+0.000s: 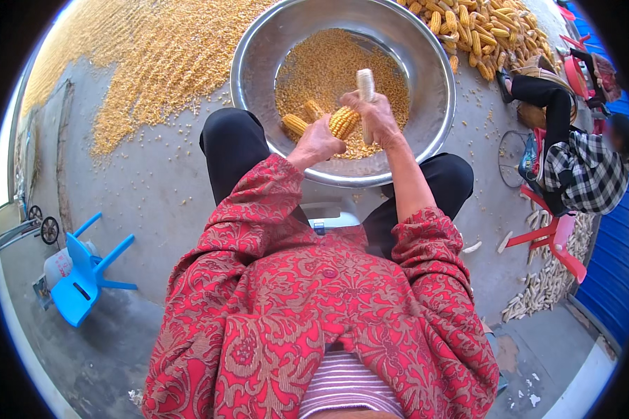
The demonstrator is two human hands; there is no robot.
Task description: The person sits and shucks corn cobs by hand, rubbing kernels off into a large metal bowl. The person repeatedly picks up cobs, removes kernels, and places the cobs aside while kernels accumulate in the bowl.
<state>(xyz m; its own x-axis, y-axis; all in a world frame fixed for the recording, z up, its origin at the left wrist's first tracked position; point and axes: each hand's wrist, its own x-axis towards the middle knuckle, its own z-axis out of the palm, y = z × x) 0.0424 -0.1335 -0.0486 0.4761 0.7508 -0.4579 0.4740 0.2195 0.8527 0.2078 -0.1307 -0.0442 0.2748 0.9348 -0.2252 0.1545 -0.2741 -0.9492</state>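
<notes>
My left hand (317,142) grips an ear of yellow corn (344,121), its kernels facing my other hand. In my right hand (380,116) is a pale stripped corncob (366,86), held upright against the ear's right end and slightly blurred. Both hands are over a wide stainless steel basin (432,94) set between my knees. Loose corn kernels (325,60) cover the basin's bottom. Two more ears, one a yellow corn ear (294,124) and the other a shorter corn ear (313,110), lie in the basin left of my hands.
Spread kernels (162,63) cover the floor at upper left; a heap of corn ears (482,31) rises at upper right. A blue plastic chair (76,285) stands left. On the right sits a person (587,170) near a red chair (561,243) and a pile of bare cobs (540,290).
</notes>
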